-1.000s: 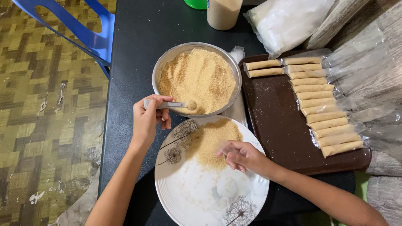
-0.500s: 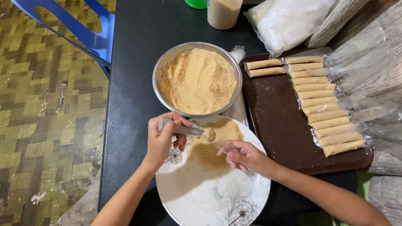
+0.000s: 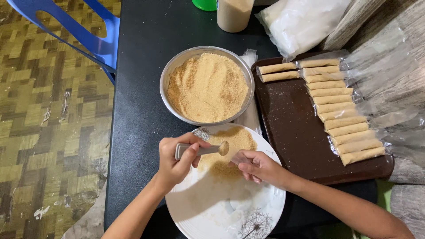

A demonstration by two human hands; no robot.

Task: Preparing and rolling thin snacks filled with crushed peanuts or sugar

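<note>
Left hand (image 3: pixel 177 161): fingers curled shut round the handle of a metal spoon (image 3: pixel 201 150), held level so its heaped bowl of tan powder does not spill. The bowl end hovers just beside the right hand, over the plate.

Right hand (image 3: pixel 259 167): fingers pinched together at the tips, apparently on the mouth of a thin clear wrapper (image 3: pixel 239 157) (too faint to be sure), which points toward the spoon as if to receive the powder. The hand rests over the plate, so that stray grains land there.

Plate (image 3: pixel 212 212): white, with a dandelion print at the near rim. It carries a loose mound of the same powder under both hands, and serves as a catch surface.

Bowl (image 3: pixel 168 75): round metal, nearly full of tan powder, touching the plate's far edge and so within a short reach of the spoon.

Tray (image 3: pixel 287 128): dark brown, to the right of the plate. Filled sticks (image 3: pixel 343 119) lie in a neat column along its far side, with two more at the top left; the wrapper tails hang off the edge.

Background: a tumbler (image 3: pixel 233 13) of powder, a clear bag (image 3: pixel 301 20), a dark table (image 3: pixel 137 110) and a blue chair (image 3: pixel 95 40).
</note>
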